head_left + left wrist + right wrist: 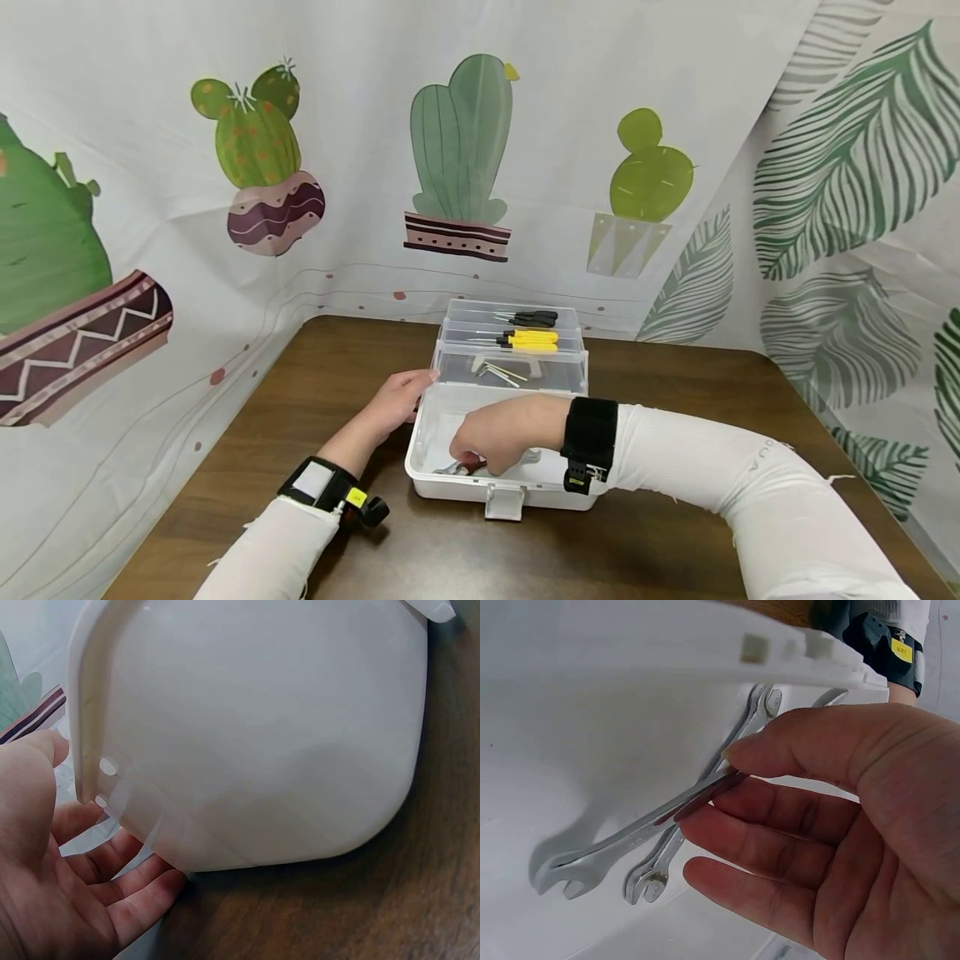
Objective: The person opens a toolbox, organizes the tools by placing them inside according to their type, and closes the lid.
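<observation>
A white toolbox (457, 490) stands on the table with its lid up and its clear trays folded out at the back. My right hand (495, 429) reaches down inside it. In the right wrist view the thumb and fingers pinch an open-ended wrench (641, 827), its jaw end pointing away from the palm, low over the box floor. Another wrench (658, 862) lies crosswise beneath it, and the tip of a third wrench (830, 697) shows behind the thumb. At the box's back left corner, my left hand (393, 400) holds the edge, thumb and fingers on either side.
The clear trays (450, 367) bear yellow-handled screwdrivers (532, 340), black-handled screwdrivers (536, 318) and several thin rod-like tools (504, 373). A latch (504, 502) hangs at the box front. Brown table (352, 342) surrounds the box; a cactus-print cloth (360, 150) hangs behind.
</observation>
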### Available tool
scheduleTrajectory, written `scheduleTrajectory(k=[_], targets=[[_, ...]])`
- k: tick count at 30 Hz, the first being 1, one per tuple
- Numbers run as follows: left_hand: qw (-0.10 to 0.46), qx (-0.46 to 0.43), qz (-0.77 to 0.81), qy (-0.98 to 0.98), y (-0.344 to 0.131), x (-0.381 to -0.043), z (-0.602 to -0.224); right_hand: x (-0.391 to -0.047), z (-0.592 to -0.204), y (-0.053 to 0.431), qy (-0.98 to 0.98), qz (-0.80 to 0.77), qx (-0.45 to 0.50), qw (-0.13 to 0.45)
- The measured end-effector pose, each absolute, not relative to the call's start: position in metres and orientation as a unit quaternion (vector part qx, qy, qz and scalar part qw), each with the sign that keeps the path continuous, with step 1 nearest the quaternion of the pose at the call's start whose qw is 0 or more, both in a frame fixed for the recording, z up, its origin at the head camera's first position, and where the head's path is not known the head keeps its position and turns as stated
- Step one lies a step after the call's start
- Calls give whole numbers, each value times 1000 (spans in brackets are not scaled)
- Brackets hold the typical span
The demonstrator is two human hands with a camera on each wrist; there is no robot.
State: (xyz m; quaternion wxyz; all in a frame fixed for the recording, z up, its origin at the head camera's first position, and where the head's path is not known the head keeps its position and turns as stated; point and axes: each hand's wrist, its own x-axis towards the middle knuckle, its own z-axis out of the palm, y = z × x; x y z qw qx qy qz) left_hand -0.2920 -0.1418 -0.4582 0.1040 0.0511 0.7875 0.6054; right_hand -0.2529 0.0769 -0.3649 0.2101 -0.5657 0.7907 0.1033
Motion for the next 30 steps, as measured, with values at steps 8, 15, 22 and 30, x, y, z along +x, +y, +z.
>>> scheduleTrajectory(k=[8, 15, 22, 30], targets=[[110, 59, 611, 782, -141, -292, -457, -250, -368, 73, 797, 142, -554, 194], [106, 58, 612, 782, -141, -292, -458, -247, -371, 69, 802, 188, -539, 178], [104, 55, 613, 781, -139, -291, -458, -244, -372, 66, 801, 212, -527, 189], [102, 55, 613, 782, -139, -290, -457, -242, -371, 64, 806, 219, -516, 189]])
